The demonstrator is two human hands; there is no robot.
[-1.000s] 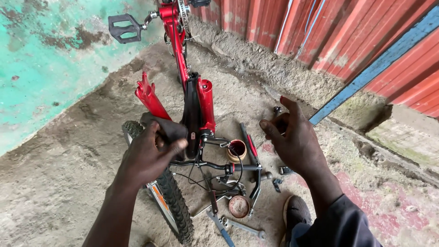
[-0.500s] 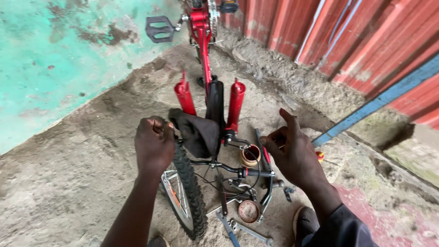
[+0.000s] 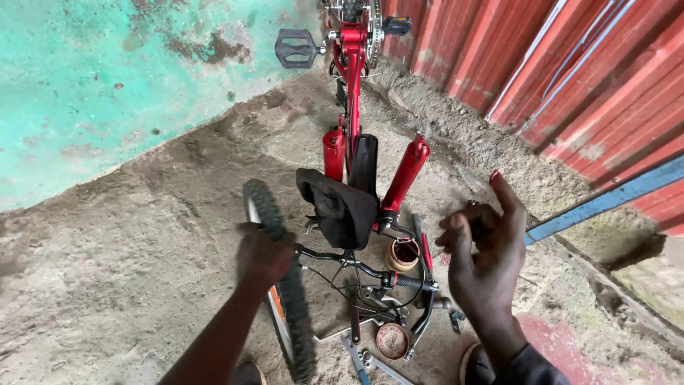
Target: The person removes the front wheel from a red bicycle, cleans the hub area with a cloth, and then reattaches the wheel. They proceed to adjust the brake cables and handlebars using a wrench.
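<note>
Beside knobby rubber tyre [image 3: 285, 285], glossy red fork [image 3: 404, 175]

Ahead of you on the left rises a turquoise wall [image 3: 107, 78], its paint worn and blotched. On your right stands a red corrugated metal fence [image 3: 563, 78] above a rough concrete kerb [image 3: 456, 128], with a blue bar [image 3: 605, 203] slanting across its foot. Underfoot you see bare, gritty ground [image 3: 142, 285], tinged pink at lower right.
</note>
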